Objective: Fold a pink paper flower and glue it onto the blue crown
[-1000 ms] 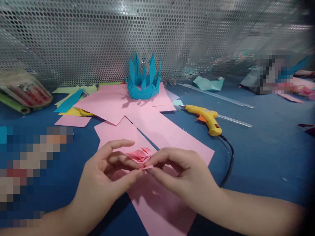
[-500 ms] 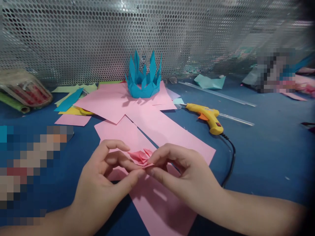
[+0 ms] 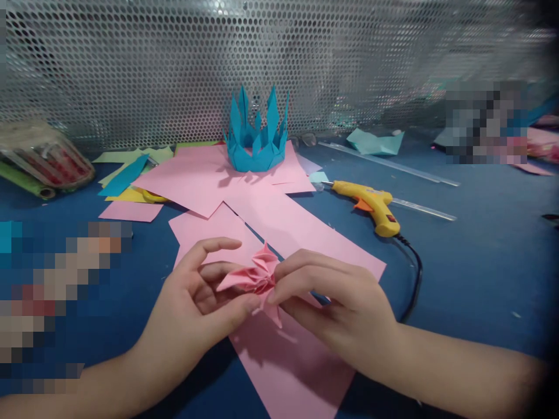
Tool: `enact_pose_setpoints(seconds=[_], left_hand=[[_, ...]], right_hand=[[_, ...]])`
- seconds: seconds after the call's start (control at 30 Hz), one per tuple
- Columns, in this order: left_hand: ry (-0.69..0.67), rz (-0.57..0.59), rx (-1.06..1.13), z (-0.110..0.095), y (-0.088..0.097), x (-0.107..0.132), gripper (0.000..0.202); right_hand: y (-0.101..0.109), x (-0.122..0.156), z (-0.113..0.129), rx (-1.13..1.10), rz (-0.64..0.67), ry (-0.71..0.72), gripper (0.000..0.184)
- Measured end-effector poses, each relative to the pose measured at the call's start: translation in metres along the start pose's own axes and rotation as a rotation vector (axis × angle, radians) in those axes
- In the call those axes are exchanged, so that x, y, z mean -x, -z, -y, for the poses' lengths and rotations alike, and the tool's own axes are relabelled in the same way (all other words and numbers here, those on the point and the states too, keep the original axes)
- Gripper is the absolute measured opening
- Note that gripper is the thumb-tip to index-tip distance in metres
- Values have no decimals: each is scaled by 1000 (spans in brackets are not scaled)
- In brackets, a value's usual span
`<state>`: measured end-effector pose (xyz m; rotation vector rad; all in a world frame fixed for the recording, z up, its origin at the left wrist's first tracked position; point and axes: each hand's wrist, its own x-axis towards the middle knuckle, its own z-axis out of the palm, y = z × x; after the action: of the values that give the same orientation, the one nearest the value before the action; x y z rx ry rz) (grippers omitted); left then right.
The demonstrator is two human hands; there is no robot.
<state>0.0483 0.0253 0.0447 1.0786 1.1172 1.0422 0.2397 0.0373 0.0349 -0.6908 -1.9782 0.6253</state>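
The pink paper flower (image 3: 263, 272) is in the air between your two hands, a little to the left of your right fingertips and to the right of your left palm. Its petals spread in several directions: one long petal points to your left, one points away from you, and one hangs down toward you. I judge that the relation which matters most is at the folded centre, which lies closer to your right fingertips than to your left palm.

Your right hand (image 3: 334, 297) is nearly closed, with its fingers and thumb gathered on the right side of the flower. Your left hand (image 3: 196, 299) is half curled around the other side; its thumb touches the flower's lower left edge, a finger passes behind the left petal, and the index finger is lifted, apart from the paper.

Below are loose pink sheets (image 3: 321, 233) on the blue table (image 3: 476, 273). Farther away, a blue paper crown (image 3: 257, 157) stands upright upon them, and to its right lies a yellow glue gun (image 3: 383, 210), nearer to your right hand.
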Motion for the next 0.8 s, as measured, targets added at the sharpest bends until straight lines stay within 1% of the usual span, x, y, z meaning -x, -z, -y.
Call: enact_pose_setpoints(seconds=[0.1, 0.2, 0.3, 0.43, 0.53, 0.67, 0.8], left_hand=[[-27, 10, -69, 2, 2, -3, 41], [10, 19, -83, 3, 5, -5, 37], [31, 18, -17, 4, 6, -4, 37], [63, 18, -11, 4, 6, -2, 33], [81, 24, -2, 4, 5, -2, 31], [118, 17, 51, 3, 3, -4, 37], [153, -2, 58, 3, 2, -3, 47]], right_hand=[[0, 1, -2, 78, 30, 69, 18], [0, 1, -2, 99, 38, 86, 19], [1, -1, 1, 49, 49, 18, 21], [0, -2, 5, -60, 45, -117, 10], [-2, -1, 5, -64, 64, -193, 8], [-3, 1, 4, -47, 34, -229, 10], [-2, 1, 1, -43, 24, -218, 15]])
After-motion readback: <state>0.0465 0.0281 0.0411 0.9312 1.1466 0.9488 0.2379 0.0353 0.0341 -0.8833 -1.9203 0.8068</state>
